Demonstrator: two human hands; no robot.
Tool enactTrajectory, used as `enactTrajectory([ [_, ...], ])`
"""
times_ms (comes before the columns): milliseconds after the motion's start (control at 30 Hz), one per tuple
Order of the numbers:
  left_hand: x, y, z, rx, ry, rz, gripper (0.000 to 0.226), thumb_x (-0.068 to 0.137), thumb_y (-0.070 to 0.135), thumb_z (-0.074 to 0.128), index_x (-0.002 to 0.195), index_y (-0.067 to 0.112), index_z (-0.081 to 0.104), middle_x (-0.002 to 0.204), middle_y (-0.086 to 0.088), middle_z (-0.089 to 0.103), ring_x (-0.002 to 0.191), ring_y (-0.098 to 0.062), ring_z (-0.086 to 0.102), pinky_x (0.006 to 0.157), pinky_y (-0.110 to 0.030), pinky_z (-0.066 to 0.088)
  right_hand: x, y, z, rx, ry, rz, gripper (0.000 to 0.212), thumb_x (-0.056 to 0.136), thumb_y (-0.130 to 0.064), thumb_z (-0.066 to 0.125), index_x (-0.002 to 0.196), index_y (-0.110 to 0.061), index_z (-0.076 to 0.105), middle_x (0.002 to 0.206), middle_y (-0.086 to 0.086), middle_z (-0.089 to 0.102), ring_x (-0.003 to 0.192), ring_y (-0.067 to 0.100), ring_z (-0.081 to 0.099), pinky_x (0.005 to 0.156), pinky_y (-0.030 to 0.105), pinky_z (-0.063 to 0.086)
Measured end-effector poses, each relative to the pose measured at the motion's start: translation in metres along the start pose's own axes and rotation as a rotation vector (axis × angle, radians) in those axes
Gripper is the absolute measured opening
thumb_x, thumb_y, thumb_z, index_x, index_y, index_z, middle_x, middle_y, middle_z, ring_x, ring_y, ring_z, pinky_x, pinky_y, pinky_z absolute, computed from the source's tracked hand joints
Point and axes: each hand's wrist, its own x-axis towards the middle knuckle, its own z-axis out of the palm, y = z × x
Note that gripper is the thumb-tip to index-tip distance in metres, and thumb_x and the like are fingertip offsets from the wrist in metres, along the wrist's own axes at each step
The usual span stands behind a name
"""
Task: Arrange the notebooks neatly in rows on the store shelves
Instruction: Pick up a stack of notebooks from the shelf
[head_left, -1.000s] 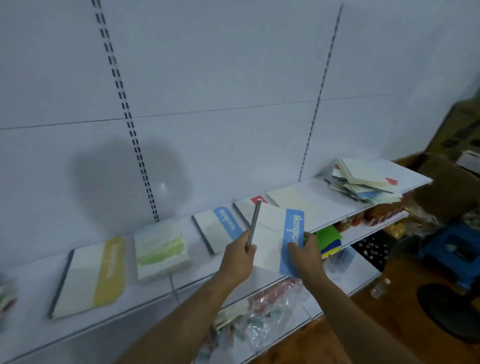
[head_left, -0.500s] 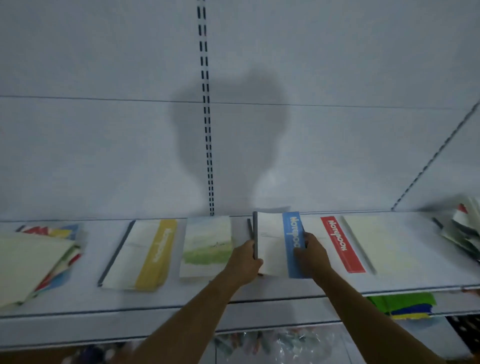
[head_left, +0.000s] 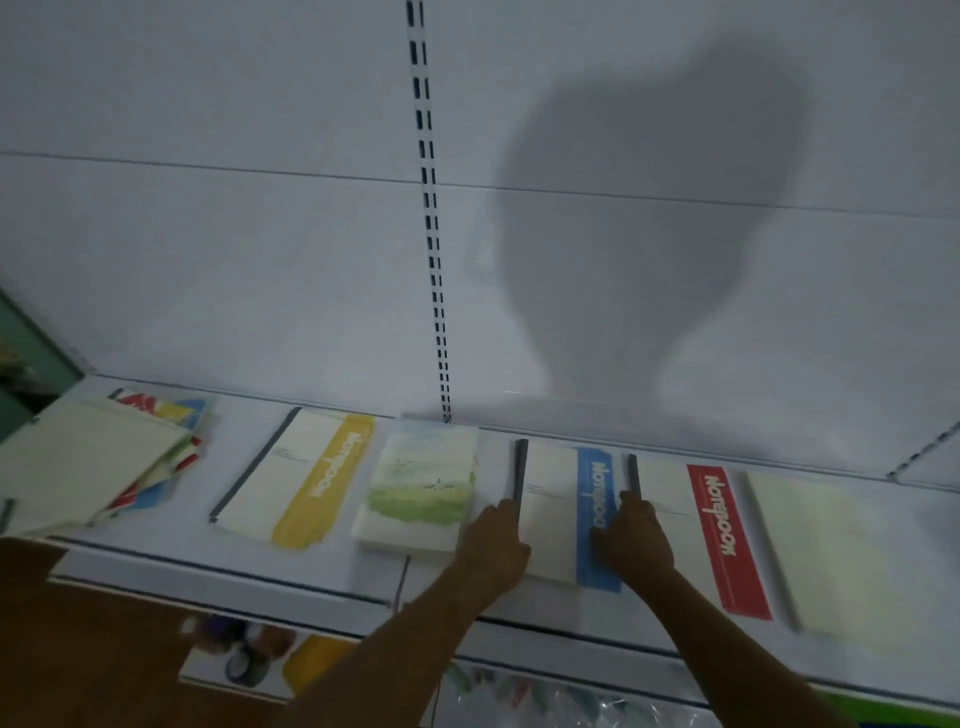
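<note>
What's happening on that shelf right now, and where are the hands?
A person is laying notebooks in a row on the white shelf. Both hands are on the blue-striped notebook, which lies flat: the left hand at its dark spine edge, the right hand on its blue stripe. It sits between the green landscape notebook and the red-striped notebook. A yellow-striped notebook lies further left, beside a loose pile.

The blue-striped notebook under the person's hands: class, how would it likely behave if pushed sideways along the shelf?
The blue-striped notebook lies flat on the smooth white shelf, so it would probably slide, not tip or roll. It looks thin, so likely light. The left hand and right hand at its edges could probably steer it straight.
</note>
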Motion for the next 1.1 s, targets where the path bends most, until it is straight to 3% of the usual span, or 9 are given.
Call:
enactTrajectory([
  [167,-0.023,-0.009,-0.022,-0.059,0.09,-0.069,0.048,0.095,0.03,0.052,0.134,0.005,0.039,0.127,-0.015,0.051,0.116,-0.026,0.05,0.093,-0.03,0.04,0.005,-0.033,0.004,0.007,0.138,-0.206,0.051,0.086,-0.015,0.059,0.133,-0.004,0.042,0.127,0.017,0.045,0.11,0.032,0.052,0.085,0.034,0.043],
  [367,-0.073,-0.054,-0.084,-0.138,0.3,-0.187,0.033,0.09,0.032,0.051,0.113,0.01,0.06,0.114,-0.013,0.061,0.106,-0.027,0.057,0.08,-0.028,0.044,-0.02,-0.133,0.056,0.058,-0.04,-0.498,0.029,0.085,-0.012,0.059,0.114,-0.007,0.057,0.104,0.016,0.063,0.099,0.028,0.057,0.089,0.032,0.041],
  [467,-0.114,-0.098,-0.127,-0.146,0.423,-0.318,0.025,0.09,0.031,0.052,0.104,0.013,0.062,0.109,-0.011,0.063,0.099,-0.026,0.06,0.074,-0.029,0.045,-0.054,-0.191,0.089,0.064,-0.182,-0.616,0.026,0.089,-0.014,0.056,0.113,-0.009,0.059,0.105,0.012,0.065,0.099,0.025,0.06,0.08,0.027,0.041],
  [567,-0.168,-0.155,-0.165,-0.143,0.564,-0.449,0.02,0.091,0.03,0.052,0.099,0.014,0.061,0.106,-0.008,0.065,0.097,-0.023,0.061,0.076,-0.029,0.047,-0.099,-0.249,0.123,0.052,-0.293,-0.745,0.022,0.091,-0.016,0.056,0.11,-0.008,0.061,0.097,0.009,0.065,0.084,0.02,0.058,0.071,0.023,0.036],
  [667,-0.214,-0.196,-0.195,-0.172,0.688,-0.551,0.018,0.091,0.029,0.052,0.1,0.016,0.061,0.104,-0.004,0.065,0.095,-0.018,0.061,0.081,-0.031,0.052,-0.139,-0.297,0.149,0.058,-0.328,-0.844,0.021,0.091,-0.016,0.055,0.108,-0.007,0.062,0.103,0.01,0.066,0.089,0.023,0.059,0.075,0.024,0.04],
  [767,-0.266,-0.239,-0.223,-0.228,0.788,-0.622,0.015,0.092,0.026,0.051,0.099,0.018,0.061,0.1,0.0,0.065,0.09,-0.015,0.061,0.082,-0.032,0.055,-0.188,-0.347,0.183,0.05,-0.366,-0.925,0.013,0.092,-0.018,0.052,0.1,-0.011,0.06,0.093,0.005,0.062,0.086,0.021,0.056,0.069,0.023,0.035],
  [933,-0.343,-0.306,-0.25,-0.247,0.844,-0.719,0.006,0.092,0.022,0.052,0.093,0.02,0.058,0.098,0.0,0.064,0.088,-0.016,0.062,0.073,-0.026,0.051,-0.269,-0.411,0.247,-0.008,-0.376,-1.072,0.016,0.093,-0.019,0.052,0.102,-0.01,0.061,0.102,0.005,0.064,0.098,0.023,0.059,0.074,0.022,0.037],
  [1100,-0.379,-0.361,-0.259,-0.302,0.8,-0.771,0.01,0.092,0.024,0.053,0.098,0.019,0.058,0.097,-0.001,0.064,0.088,-0.016,0.063,0.082,-0.033,0.056,-0.32,-0.444,0.302,-0.097,-0.386,-1.157,0.005,0.094,-0.022,0.049,0.09,-0.021,0.052,0.091,-0.001,0.062,0.079,0.011,0.056,0.077,0.025,0.048],
])
